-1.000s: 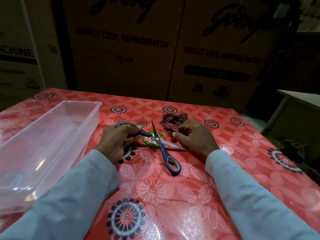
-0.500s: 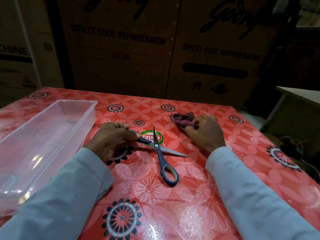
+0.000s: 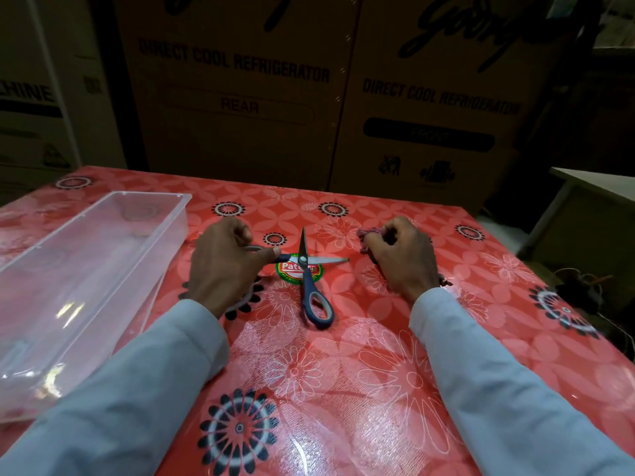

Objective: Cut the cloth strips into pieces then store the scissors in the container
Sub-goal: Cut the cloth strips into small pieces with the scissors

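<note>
While tall cardboard boxes [image 3: 240, 91] printed "DIRECT COOL REFRIGERATOR" fill the upper frame, a desk [image 3: 343, 389] under a red floral cover spans the lower half. At left on it stands a clear plastic container [image 3: 86, 269], long and rectangular. Two pale blue sleeves come in from the bottom corners. At centre left, the left hand [image 3: 223, 266] curls its fingers round one handle loop of the scissors [image 3: 307, 280], which lie wide open on the desk at frame centre, one blade pointing up the frame, the other to the right, the free blue loop nearest the viewer. At centre right, the right hand [image 3: 402, 259] clenches a bunch of dark red cloth pieces [image 3: 369, 235] against the desk.
</note>
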